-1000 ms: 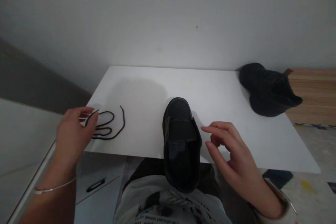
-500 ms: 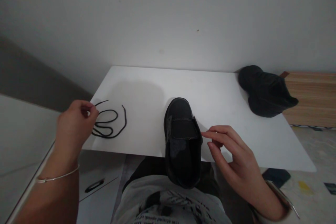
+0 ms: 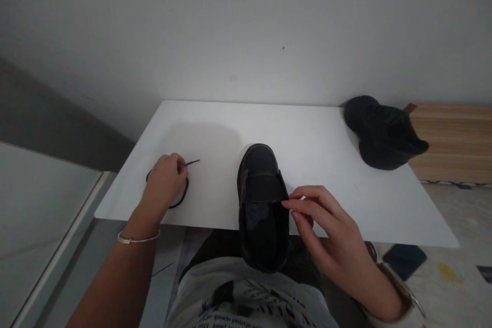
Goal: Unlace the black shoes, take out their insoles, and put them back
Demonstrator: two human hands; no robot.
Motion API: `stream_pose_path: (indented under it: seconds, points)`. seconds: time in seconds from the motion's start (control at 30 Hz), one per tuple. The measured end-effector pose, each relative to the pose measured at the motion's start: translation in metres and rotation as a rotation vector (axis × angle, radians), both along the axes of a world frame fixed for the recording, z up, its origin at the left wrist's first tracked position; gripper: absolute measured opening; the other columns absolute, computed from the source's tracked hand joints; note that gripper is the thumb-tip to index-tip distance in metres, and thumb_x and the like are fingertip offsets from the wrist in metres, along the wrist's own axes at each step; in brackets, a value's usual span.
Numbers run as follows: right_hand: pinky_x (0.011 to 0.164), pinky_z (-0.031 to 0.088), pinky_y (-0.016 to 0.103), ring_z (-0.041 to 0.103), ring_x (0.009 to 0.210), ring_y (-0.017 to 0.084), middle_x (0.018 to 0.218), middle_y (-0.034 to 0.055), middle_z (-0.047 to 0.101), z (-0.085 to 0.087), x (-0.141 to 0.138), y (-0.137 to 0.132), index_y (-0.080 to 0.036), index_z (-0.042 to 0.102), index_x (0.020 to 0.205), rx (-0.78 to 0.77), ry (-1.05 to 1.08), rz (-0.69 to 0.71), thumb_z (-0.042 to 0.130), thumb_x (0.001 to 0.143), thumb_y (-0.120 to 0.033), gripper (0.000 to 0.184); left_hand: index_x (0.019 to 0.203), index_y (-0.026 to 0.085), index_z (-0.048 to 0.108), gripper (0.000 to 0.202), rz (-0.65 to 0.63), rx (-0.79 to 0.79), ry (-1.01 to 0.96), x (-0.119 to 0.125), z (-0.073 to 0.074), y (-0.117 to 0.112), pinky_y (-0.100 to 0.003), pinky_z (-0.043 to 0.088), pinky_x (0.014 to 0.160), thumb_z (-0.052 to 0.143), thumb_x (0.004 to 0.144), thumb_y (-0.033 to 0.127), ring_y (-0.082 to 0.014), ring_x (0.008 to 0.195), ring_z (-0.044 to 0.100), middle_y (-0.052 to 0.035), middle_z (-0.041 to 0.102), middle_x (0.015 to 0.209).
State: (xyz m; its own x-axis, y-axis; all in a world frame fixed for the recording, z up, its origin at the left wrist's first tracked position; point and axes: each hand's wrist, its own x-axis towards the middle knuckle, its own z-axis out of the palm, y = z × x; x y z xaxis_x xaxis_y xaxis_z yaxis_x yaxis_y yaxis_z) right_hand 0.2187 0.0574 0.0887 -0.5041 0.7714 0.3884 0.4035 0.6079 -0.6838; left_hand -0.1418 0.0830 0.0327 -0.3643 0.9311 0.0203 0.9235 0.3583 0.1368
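My left hand (image 3: 164, 178) is closed over a black shoelace (image 3: 194, 162), with one thin end sticking out past its fingertips. Part of the lace's loop lies on the table under this hand, mostly hidden. In front of my body, a black shoe (image 3: 261, 187) points its toe away from me, its heel overhanging the near table edge. My right hand (image 3: 326, 228) has its fingertips on the shoe's right side edge near the tongue, pinching it between fingers and thumb.
The white table (image 3: 307, 138) stands against a pale wall. At its far right corner rests a second black shoe (image 3: 384, 133), beside a wood-grained board (image 3: 449, 143). Below, on the right, there is a patterned floor (image 3: 453, 215).
My left hand has moved right with the shoelace, drawing its end closer to the shoe. My right fingertips have shifted from touching the shoe's outer side to over its edge.
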Motion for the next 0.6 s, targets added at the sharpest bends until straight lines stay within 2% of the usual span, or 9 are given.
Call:
stream_pose_path:
  seconds: [0.1,0.17,0.27,0.37,0.6]
  points:
    - [0.07,0.057,0.025,0.064,0.096,0.016,0.113,0.0091,0.057,0.001,-0.001,0.0,-0.021,0.065,0.116,0.0,0.002,0.006,0.05,0.099,-0.01,0.025,0.11,0.015,0.059,0.028,0.035,0.028,0.024,0.0,0.001,-0.005,-0.042,0.055,0.091,0.056,0.086,0.03,-0.0308,0.101,0.065,-0.0167,0.061,0.111]
    - [0.067,0.057,0.024,0.065,0.094,0.016,0.113,0.0094,0.057,0.001,-0.002,0.0,-0.021,0.065,0.116,-0.004,0.003,0.011,0.049,0.099,-0.01,0.025,0.115,0.013,0.056,0.036,0.053,0.033,0.027,0.001,0.0,-0.007,-0.044,0.055,0.091,0.058,0.087,0.035,-0.0326,0.102,0.065,-0.0182,0.061,0.111]
    - [0.066,0.058,0.025,0.066,0.093,0.015,0.114,0.0097,0.057,0.001,-0.001,-0.001,-0.021,0.064,0.116,-0.02,-0.008,0.008,0.048,0.1,-0.01,0.026,0.114,0.013,0.056,0.031,0.049,0.021,0.014,0.001,-0.002,-0.008,-0.045,0.055,0.086,0.053,0.089,0.031,-0.0327,0.096,0.066,-0.0148,0.067,0.099]
    - [0.066,0.057,0.026,0.067,0.093,0.016,0.114,0.0101,0.057,0.0,0.0,-0.001,-0.021,0.064,0.116,-0.01,-0.012,0.005,0.048,0.1,-0.01,0.026,0.115,0.014,0.056,0.029,0.034,0.017,0.003,0.002,-0.001,-0.008,-0.043,0.054,0.084,0.05,0.088,0.025,-0.0316,0.094,0.067,-0.0137,0.07,0.098]
    - [0.064,0.057,0.025,0.068,0.093,0.017,0.114,0.0109,0.058,0.004,0.0,-0.003,-0.02,0.064,0.116,0.014,-0.012,0.012,0.049,0.099,-0.009,0.025,0.113,0.015,0.058,0.031,0.053,0.039,-0.044,0.008,0.014,-0.009,-0.038,0.053,0.081,0.049,0.087,0.029,-0.0286,0.091,0.069,-0.012,0.072,0.098]
